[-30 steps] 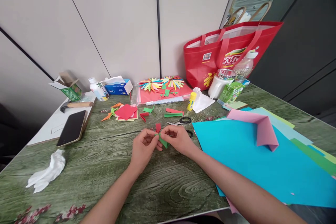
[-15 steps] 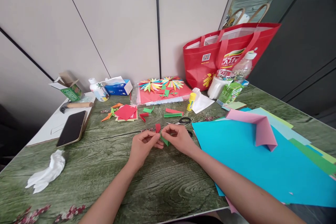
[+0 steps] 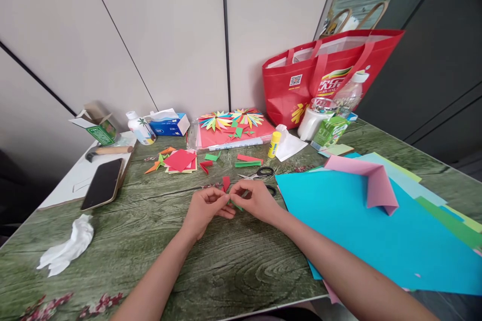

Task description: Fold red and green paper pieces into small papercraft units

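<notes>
Between my fingertips is a small piece of folded green paper (image 3: 235,205), mostly hidden by the fingers. My left hand (image 3: 205,210) pinches it from the left, and my right hand (image 3: 256,200) pinches it from the right. The two hands meet just above the table. Just behind them lies a small red paper piece (image 3: 226,183). A pair of scissors (image 3: 263,174) with black handles rests behind my right hand, which covers part of it. Farther back are red and green folded strips (image 3: 249,163) and a little red folded piece (image 3: 205,166).
A large blue paper sheet (image 3: 350,225) with a pink folded sheet (image 3: 380,188) covers the right side. Behind stand a yellow glue stick (image 3: 274,145), a red bag (image 3: 289,90) and a blue tissue box (image 3: 169,125). A phone (image 3: 102,184) and crumpled tissue (image 3: 70,246) lie left.
Both hands have shifted slightly, and the right fingers have come down over the green paper, so less of it shows. More of the scissors is visible.
</notes>
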Tool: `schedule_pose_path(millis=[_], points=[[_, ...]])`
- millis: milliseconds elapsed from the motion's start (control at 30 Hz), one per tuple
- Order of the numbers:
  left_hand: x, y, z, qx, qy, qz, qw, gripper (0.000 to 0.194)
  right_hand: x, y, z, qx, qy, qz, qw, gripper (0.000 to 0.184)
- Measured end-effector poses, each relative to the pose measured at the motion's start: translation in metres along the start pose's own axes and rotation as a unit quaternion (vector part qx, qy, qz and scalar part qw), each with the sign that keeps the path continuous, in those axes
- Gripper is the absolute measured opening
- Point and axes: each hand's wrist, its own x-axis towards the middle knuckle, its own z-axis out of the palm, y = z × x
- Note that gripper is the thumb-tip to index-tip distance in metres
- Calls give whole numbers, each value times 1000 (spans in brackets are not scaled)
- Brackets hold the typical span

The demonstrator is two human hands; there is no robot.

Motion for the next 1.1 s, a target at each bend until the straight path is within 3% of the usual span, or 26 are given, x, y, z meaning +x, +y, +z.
schedule_pose_path(millis=[300, 467, 733, 1100], points=[[0, 0, 4, 15, 37, 28, 999, 25, 4, 6, -1, 73, -37, 49, 995, 13], [1, -1, 2, -35, 10, 8, 999, 24, 4, 10, 0, 99, -21, 69, 993, 10], [1, -2, 2, -47, 27, -1, 999, 26, 3, 4, 0, 104, -2, 41, 994, 10], [1, -2, 2, -45, 30, 7, 999, 26, 3, 8, 3, 121, -1, 64, 991, 12]])
